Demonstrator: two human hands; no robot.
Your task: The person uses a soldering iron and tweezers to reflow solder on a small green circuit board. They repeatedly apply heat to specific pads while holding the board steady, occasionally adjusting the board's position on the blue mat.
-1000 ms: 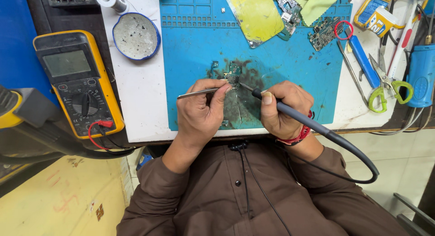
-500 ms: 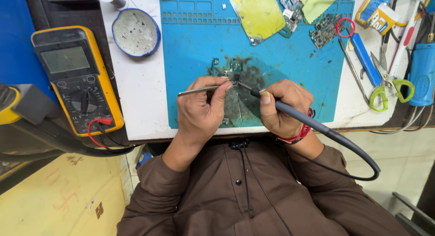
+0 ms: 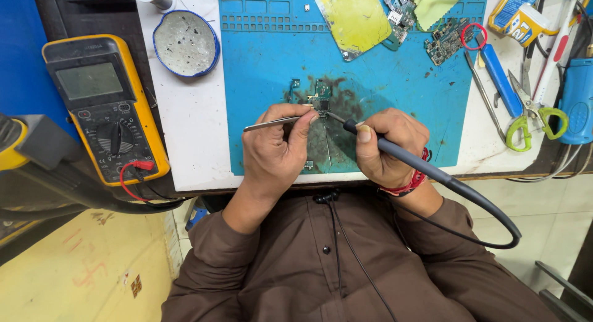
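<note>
My left hand point(image 3: 276, 148) pinches metal tweezers point(image 3: 265, 124), their tips resting at a small green circuit board point(image 3: 320, 98) on the blue work mat point(image 3: 265, 56). My right hand point(image 3: 386, 146) grips a dark soldering iron point(image 3: 420, 167) like a pen. Its tip touches the same board from the right. The iron's black cable point(image 3: 494, 223) loops off the table edge toward my right side. Both hands rest on the mat's near edge, close together.
A yellow multimeter point(image 3: 102, 105) with a red lead lies at the left. A round blue-rimmed tin point(image 3: 185, 42) sits behind it. More circuit boards point(image 3: 445, 41), a yellow cloth point(image 3: 358, 13), a blue screwdriver point(image 3: 500, 81), green-handled scissors point(image 3: 534, 112) and a blue device point(image 3: 577, 99) crowd the right.
The view has shifted slightly. Both hands stay at the board with the tweezers and the iron; no clear movement of either.
</note>
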